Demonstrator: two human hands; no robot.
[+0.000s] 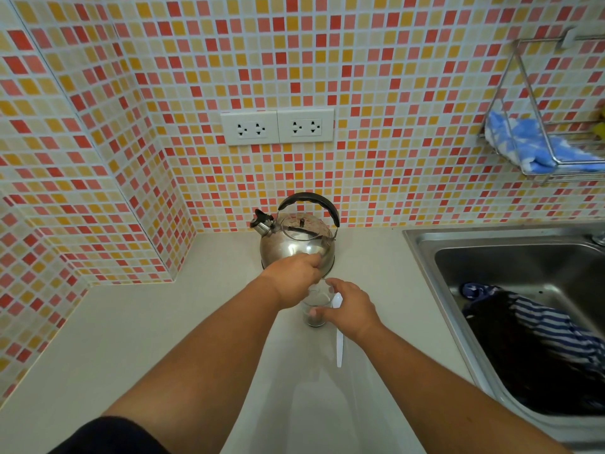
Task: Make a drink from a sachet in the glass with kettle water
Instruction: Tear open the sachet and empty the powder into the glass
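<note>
A clear glass (315, 303) stands on the pale counter (163, 339) in front of a steel kettle (294, 240) with a black handle. Dark powder lies at the bottom of the glass. My right hand (348, 311) wraps around the glass from the right. My left hand (293, 275) hovers just above the rim, its fingers pinching a small silvery sachet (324, 257) that tilts over the glass and overlaps the kettle's body. A white plastic spoon (339, 342) lies on the counter beside the glass, its bowl partly under my right hand.
A steel sink (491, 257) at the right holds a dark and striped cloth (540, 332). A wire rack (537, 132) with a blue cloth hangs on the tiled wall. Two wall sockets (277, 126) sit above the kettle. The tiled corner juts out at the left.
</note>
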